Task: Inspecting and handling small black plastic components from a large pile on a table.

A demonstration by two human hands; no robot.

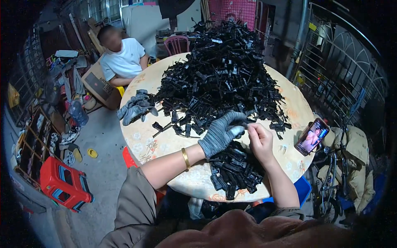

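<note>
**Two hands meet over a heap of black plastic parts**

A gloved left hand (221, 133) and a bare right hand (258, 139) come together above a round desk (144, 138) covered in a flowered cloth, both pinched shut on a small black part (245, 123) held between their fingertips. Directly beneath the hands lies a small pile of black parts (233, 169), near the desk's close edge. Beyond the hands rises a large heap of black parts (221, 76), spreading across most of the desk. A gold bangle (185, 158) circles the left wrist. To the left of the hands, a pair of grey gloves (134, 107) rests on the cloth. To the right of the right hand, a phone (312, 136) with a lit screen sits propped at the desk's rim. Across the desk, a person in a white shirt (124, 60) sits bent forward. A red stool (64, 186) stands on the floor to the far left.
</note>
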